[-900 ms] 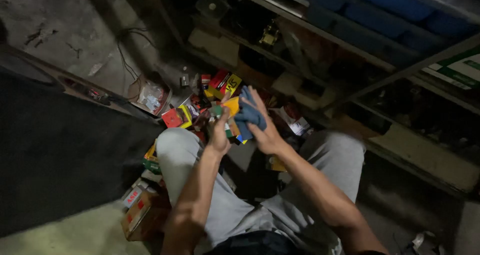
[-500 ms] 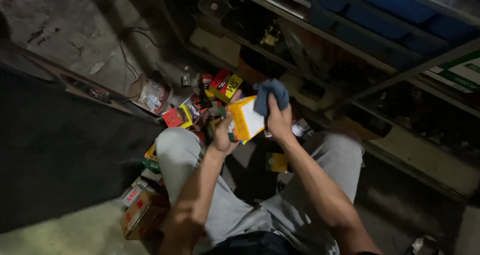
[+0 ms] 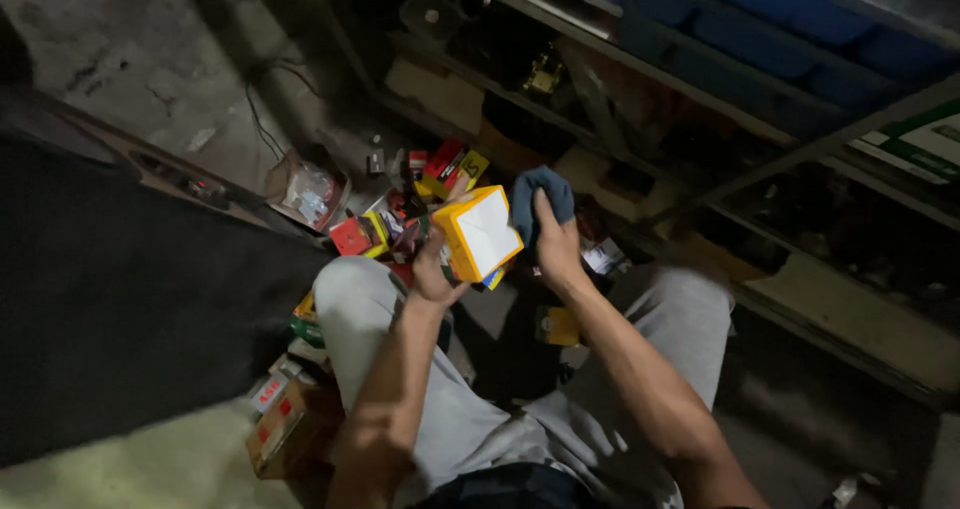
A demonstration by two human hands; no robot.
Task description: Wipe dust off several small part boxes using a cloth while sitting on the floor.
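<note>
Holding a small yellow-edged box (image 3: pixel 480 234) up between the knees, white face tilted toward the camera, above the heap of small boxes (image 3: pixel 410 204) on the floor. Gripping it from below with the left hand (image 3: pixel 432 274), fingers curled around its lower corner. Bunching a blue cloth (image 3: pixel 540 197) in the right hand (image 3: pixel 556 249), fingers closed tight over it, cloth sitting just beside the box's right edge, possibly touching it; hard telling in this dim light. Looking like wiping partway through: one box in hand being cleaned, many red and yellow boxes waiting in the heap, none visibly set apart as finished. Sitting low before a metal shelf rack (image 3: pixel 700 89), a torn cardboard carton (image 3: pixel 285 424) lying by the left thigh.
</note>
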